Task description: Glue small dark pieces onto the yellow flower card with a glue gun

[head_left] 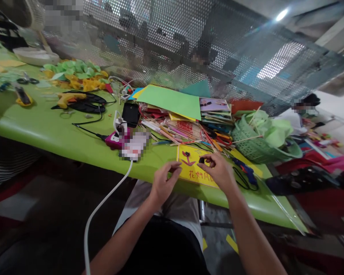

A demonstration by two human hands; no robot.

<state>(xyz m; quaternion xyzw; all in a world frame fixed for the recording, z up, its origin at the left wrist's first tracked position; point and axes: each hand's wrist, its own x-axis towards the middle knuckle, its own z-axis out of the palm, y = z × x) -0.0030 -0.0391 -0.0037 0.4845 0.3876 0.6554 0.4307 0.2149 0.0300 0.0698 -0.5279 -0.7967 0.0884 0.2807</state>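
The person's right hand (219,172) pinches a tiny black round piece (201,160) between thumb and first finger. The piece is held just above the flat yellow paper card (192,168), which lies on the bright green table (46,126) close to its near edge. The card has a pink flower shape and red writing on it. Another small black dot (187,154) already sits on the pink flower, a little to the left of the pinch.

The left hand (163,183) is just to the left of the pinch. Its fingers are curled with the tips close together, and its fingertips touch the near left edge of the card. It holds nothing that can be seen.

Beyond the pinch lies a messy pile of coloured sticks and papers (177,128). To the right of it lie a blue craft tool with a black cord (246,172) and a green plastic basket (255,143).

To do this well, it seems best to keep the pinch light, so the tiny piece does not pop out. The left hand should press the card flat, so it cannot slide. The piece should come straight down, slowly.
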